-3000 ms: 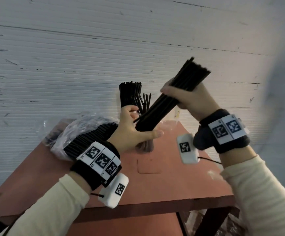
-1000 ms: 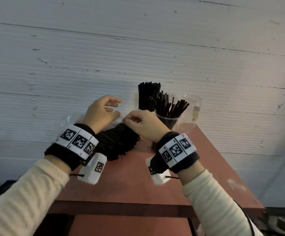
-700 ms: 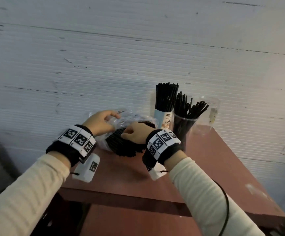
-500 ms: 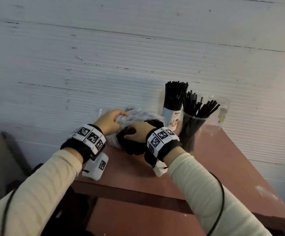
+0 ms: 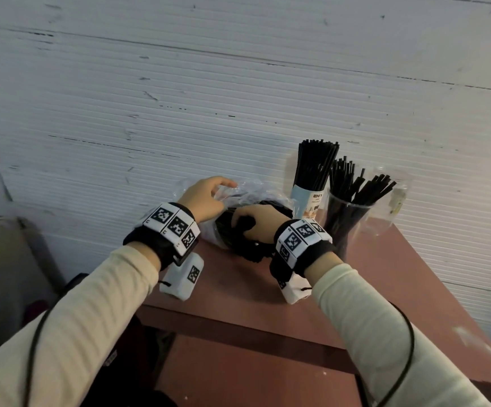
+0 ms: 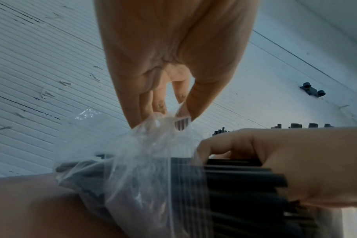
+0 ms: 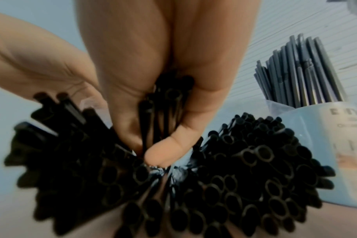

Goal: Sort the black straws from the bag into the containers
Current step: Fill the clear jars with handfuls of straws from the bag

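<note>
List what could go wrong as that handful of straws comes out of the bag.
1. The right hand grips only a few straws; the loose pile may drag out and spill onto the table.
2. The left hand merely pinches the bag; it could slip.
3. The clear cup stands close and could be knocked.

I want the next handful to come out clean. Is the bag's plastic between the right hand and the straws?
No. The right hand already grips bare straws at the bag's open end. The left hand pinches the clear bag plastic up, away from them. Nothing visible stands between.
</note>
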The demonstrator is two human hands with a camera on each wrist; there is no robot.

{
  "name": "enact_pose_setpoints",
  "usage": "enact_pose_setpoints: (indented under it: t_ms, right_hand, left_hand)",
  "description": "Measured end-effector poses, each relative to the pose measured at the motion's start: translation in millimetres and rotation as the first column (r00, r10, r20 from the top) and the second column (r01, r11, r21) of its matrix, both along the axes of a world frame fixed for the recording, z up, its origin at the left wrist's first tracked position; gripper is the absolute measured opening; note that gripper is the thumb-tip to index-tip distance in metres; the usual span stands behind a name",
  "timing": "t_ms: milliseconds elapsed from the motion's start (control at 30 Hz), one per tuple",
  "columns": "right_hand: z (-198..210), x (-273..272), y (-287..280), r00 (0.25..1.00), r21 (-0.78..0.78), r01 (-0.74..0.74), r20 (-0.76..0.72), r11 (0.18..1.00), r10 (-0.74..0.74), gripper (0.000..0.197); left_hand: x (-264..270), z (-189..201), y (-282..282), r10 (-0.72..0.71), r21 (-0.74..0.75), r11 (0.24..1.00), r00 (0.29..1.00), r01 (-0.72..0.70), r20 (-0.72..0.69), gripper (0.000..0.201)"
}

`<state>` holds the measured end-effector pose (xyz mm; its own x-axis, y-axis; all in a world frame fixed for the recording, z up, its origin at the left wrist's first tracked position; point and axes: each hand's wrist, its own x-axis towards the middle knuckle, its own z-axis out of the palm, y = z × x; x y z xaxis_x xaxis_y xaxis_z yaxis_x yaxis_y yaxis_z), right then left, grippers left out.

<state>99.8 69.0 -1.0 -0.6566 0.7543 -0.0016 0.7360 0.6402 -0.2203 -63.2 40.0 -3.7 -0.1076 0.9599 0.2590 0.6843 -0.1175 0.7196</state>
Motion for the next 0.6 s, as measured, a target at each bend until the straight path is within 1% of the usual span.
enact_pose_setpoints:
  t_ms: [100,200,267,333,400,433,533,600]
  right_hand:
    - [1.4,14.4,1.9,0.993,-0.052,0.032,-0.11,0.998,-0.037,0.031]
    - [9.9,29.5,1.8,0.988,-0.074,0.021,-0.151,0.997,-0.032,0.031]
    - [18.9,43.3,0.3,0.987,-0.091,0.014,-0.158,0.996,-0.029,0.03]
    - [28.9,56.1,-3.9,0.985,-0.115,0.0,-0.17,0.993,-0.019,0.03]
    - [38.6,68.2,-9.5,0.984,-0.153,-0.018,-0.175,0.988,-0.009,0.03]
    - [43.2,74.1,-11.9,0.986,-0.157,-0.027,-0.165,0.987,0.001,0.03]
    - [54.8,90.0,-20.5,0.991,-0.125,-0.04,-0.129,0.991,0.024,0.03]
    - [61.1,98.7,-28.1,0.991,-0.114,-0.046,-0.127,0.992,0.032,0.031]
  left_hand:
    - [-0.4,-0.4,-1.4,-0.018,-0.026,1.0,1.0,0.017,-0.025,0.049]
    - [1.7,-1.1,-3.1,-0.022,-0.035,0.999,0.998,0.02,-0.061,0.051]
    - [4.2,-0.7,-3.9,-0.017,-0.01,1.0,0.992,0.016,-0.126,0.053]
    - [10.2,2.1,-5.9,-0.025,0.067,0.997,0.975,0.04,-0.222,0.06]
    - [22.5,6.2,-8.0,-0.1,0.124,0.982,0.947,0.144,-0.305,0.069]
    - [30.5,7.9,-8.0,-0.16,0.116,0.971,0.927,0.21,-0.339,0.073]
    - [56.2,9.3,-4.9,-0.326,0.003,0.932,0.845,0.361,-0.424,0.078]
    - [71.2,8.0,0.2,-0.38,-0.044,0.914,0.809,0.404,-0.448,0.073]
